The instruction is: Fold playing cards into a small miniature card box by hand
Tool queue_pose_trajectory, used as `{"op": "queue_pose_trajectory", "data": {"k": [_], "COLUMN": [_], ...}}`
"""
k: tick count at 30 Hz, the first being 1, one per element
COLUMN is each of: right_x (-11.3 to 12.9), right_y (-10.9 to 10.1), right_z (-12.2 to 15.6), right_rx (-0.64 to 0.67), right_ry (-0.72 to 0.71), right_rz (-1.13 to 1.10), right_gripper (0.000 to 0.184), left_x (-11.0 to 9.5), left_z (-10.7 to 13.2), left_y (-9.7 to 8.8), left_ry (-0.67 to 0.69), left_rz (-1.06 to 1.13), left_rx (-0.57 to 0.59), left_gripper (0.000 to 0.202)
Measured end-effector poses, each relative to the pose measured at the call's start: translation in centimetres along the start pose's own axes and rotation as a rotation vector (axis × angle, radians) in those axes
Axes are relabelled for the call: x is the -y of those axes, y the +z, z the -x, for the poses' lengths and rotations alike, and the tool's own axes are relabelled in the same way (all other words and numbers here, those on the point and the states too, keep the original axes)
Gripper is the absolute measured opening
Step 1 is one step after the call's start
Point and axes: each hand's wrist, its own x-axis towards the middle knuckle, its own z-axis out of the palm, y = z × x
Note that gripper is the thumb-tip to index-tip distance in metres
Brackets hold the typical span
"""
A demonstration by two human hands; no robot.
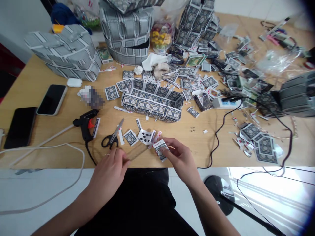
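playing card (159,147) in the right hand (179,152), pinched between thumb and fingers, patterned back up, near the front edge of a wooden table (203,149). left hand (112,165) closed on one end of a clear strip (137,151) extending toward the held card; cannot tell whether touching it. just beyond the hands, a spade card (145,136) face up, with a patterned card (130,137) to its left; farther left, black-handled scissors (113,136), then a black glue gun (85,126) with a red trigger. behind these, a long open box (152,106) with card-patterned walls. toward the left edge, two dark-screened phones (21,126) side by side, with a small white case (74,82) near the farther one. toward the back, large grey woven pieces (73,49) and a heap of loose cards (184,72). on the right, a black cable (220,127) curving down to the front edge.
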Motion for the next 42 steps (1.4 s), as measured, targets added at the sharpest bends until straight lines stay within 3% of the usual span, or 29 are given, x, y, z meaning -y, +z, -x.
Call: {"op": "queue_pose_trajectory", "data": {"k": [3,6,9,13,15,16,19,25,30,34,40,42], "right_x": [0.0,-0.4,-0.8,-0.7,-0.7,-0.8,-1.5,-3.0,-2.9,-3.1,-3.6,-3.4], "right_y": [-0.6,-1.0,-1.0,-0.3,0.4,0.9,2.6,5.9,6.8,6.5,5.8,5.6], "right_z": [0.2,0.2,0.0,-0.2,-0.2,-0.2,0.2,0.6,0.6,0.7,0.6,0.4], "right_rx": [-0.053,-0.109,-0.114,-0.121,-0.111,-0.098,-0.067,-0.047,-0.045,-0.068,-0.123,-0.133], "right_ry": [0.014,0.02,0.058,0.042,0.032,0.035,0.047,-0.029,-0.126,-0.132,-0.142,-0.182], "right_rz": [-0.048,-0.122,-0.193,-0.175,-0.158,-0.151,-0.148,-0.116,0.054,0.163,0.333,0.423], "right_gripper": [0.032,0.029,0.029,0.029,0.029,0.03,0.03,0.036,0.028,0.013,0.013,0.011], "left_x": [0.9,2.0,2.7,2.3,1.9,1.8,1.7,0.6,-0.5,-0.9,-1.4,-1.5], "left_z": [-0.1,0.0,0.5,0.7,0.3,0.1,-0.6,-1.9,-3.5,-4.8,-5.7,-5.3], "left_y": [-1.1,-2.8,-4.5,-5.8,-5.9,-5.8,-5.2,-3.5,-0.9,0.6,0.9,1.0], "left_ry": [-0.024,-0.016,-0.048,-0.167,-0.133,-0.1,-0.041,-0.113,-0.101,-0.045,0.13,0.192], "left_rz": [0.239,0.398,0.536,0.823,0.902,0.933,1.016,1.125,1.065,0.91,0.573,0.51], "left_rx": [0.082,0.017,-0.211,-0.713,-0.891,-0.928,-0.846,-0.462,-0.166,-0.184,-0.291,-0.316], "left_gripper": [0.007,0.018,0.025,0.029,0.022,0.021,0.029,0.034,0.033,0.025,0.005,0.011]}}
